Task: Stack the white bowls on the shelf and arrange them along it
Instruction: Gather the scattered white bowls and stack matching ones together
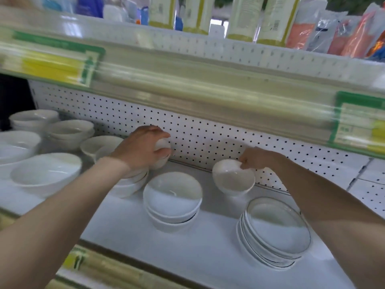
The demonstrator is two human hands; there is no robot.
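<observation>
Here, mid-frame, the left hand (pixel 143 148) grips a small white bowl (pixel 163 152), tilted, over a stack (pixel 130 182) by the pegboard (pixel 208 134). Right of centre, the right hand (pixel 257 158) pinches the rim of another bowl (pixel 233 177) (whether it touches the shelf (pixel 208 247) is unclear). A bowl pile (pixel 174 202) sits between the arms; rimmed plates (pixel 275 232) lie lower right.
</observation>
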